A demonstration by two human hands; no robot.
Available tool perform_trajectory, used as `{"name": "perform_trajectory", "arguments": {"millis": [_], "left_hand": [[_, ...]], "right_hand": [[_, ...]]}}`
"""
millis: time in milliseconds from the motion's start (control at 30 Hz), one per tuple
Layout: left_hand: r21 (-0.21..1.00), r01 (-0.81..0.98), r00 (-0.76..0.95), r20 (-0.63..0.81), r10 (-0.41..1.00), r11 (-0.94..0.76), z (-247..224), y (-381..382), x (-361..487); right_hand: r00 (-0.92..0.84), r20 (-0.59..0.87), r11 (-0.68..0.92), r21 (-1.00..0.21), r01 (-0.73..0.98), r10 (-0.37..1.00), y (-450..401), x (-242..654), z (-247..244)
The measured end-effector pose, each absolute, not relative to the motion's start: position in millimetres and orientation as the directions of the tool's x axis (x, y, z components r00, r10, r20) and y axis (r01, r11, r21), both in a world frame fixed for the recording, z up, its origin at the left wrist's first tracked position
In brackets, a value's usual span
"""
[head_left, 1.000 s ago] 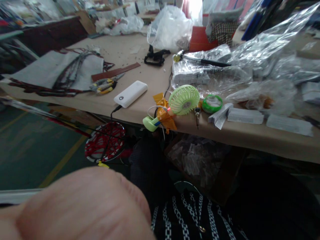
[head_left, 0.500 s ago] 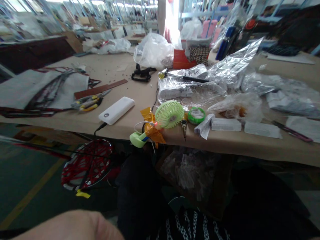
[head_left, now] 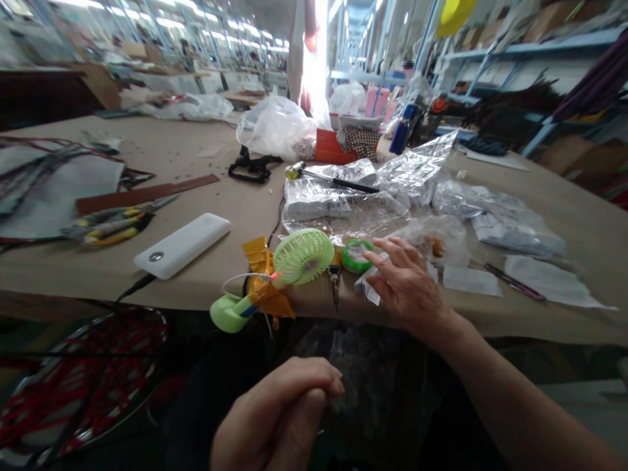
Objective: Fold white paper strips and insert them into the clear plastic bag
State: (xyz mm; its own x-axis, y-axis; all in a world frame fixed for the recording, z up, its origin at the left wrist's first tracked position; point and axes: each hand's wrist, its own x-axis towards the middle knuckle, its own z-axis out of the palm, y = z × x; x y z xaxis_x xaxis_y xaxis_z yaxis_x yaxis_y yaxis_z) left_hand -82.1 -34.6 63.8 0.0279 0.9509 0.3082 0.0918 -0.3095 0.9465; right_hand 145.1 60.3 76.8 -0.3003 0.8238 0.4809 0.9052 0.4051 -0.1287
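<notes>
right hand: The right hand [head_left: 407, 281] is resting open above the near table edge, its fingers spread and its fingertips [head_left: 373, 256] touching a folded white paper slip [head_left: 367, 290]

left hand: The left hand [head_left: 277, 412] is hanging closed below the table edge, its fingers curling together; whether they are gripping anything small, I cannot tell

paper slip: It is lying at the near edge of the cardboard-topped worktable [head_left: 171, 150], just beside a green-rimmed roll [head_left: 356, 256]

beside it: A lime-green handheld fan [head_left: 304, 256] bound with orange tape [head_left: 260, 275] is lying to the left, its handle [head_left: 228, 314] jutting past the edge, with a small metal-tipped tool [head_left: 335, 278] between them

risk: A careless sweep of the right hand could be knocking the slip, tool or fan over the edge, and the overhanging handle is making the fan especially easy to tip

farther off: A white power bank [head_left: 181, 245] and yellow-handled pliers [head_left: 110, 226] are lying at left, with plastic bags of white packets [head_left: 343, 206] lying upper center
</notes>
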Motion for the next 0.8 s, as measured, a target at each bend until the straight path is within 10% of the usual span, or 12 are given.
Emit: {"name": "perform_trajectory", "arguments": {"millis": [267, 533, 800], "left_hand": [[0.98, 0.197, 0.187, -0.021, 0.982, -0.017, 10, -29, -62], [0.946, 0.213, 0.191, -0.284, 0.94, 0.243, -18, -29, -49], [0.917, 0.172, 0.22, -0.392, 0.893, 0.36, -30, -25, -35]], "right_hand": [[-0.316, 0.437, 0.383, -0.073, 0.921, 0.842, 85, 139, 50], [-0.087, 0.643, 0.46, -0.44, 0.772, 0.761, 48, 168, 43], [-0.262, 0.592, 0.436, -0.17, 0.884, 0.762, 24, 163, -2]]}}
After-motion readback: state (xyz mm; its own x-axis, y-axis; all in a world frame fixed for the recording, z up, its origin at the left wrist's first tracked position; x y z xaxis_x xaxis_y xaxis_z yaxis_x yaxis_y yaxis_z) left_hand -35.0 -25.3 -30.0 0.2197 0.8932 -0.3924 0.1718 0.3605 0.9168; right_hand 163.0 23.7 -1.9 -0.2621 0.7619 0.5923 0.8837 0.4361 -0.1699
